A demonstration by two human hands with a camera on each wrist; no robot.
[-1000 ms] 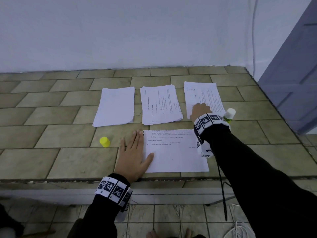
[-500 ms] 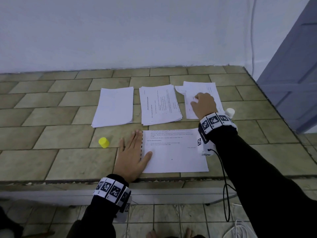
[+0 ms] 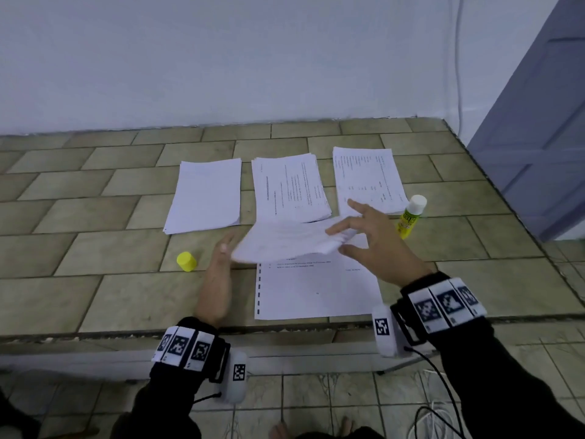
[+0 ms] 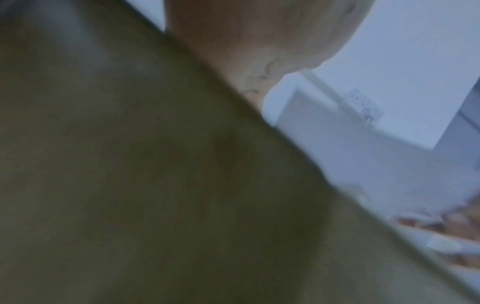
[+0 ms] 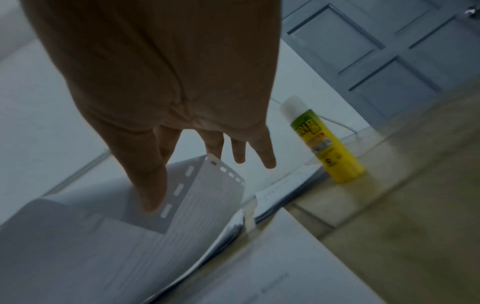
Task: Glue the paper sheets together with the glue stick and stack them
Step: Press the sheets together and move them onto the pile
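My right hand (image 3: 373,239) pinches a loose sheet (image 3: 285,240) by its edge, carrying it above the printed sheet (image 3: 316,289) below, I judge for laying on it. My left hand (image 3: 218,280) stands edge-on with fingers straight under the sheet's far end; whether it touches, I cannot tell. The uncapped glue stick (image 3: 410,215) stands just beyond my right hand, its yellow cap (image 3: 186,261) left of my left.

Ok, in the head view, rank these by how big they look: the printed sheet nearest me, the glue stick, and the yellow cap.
1. Printed sheet, flat at the counter's near edge: largest by far.
2. Glue stick, standing upright: clearly smaller.
3. Yellow cap: smallest, shorter than the stick although it sits nearer the camera.
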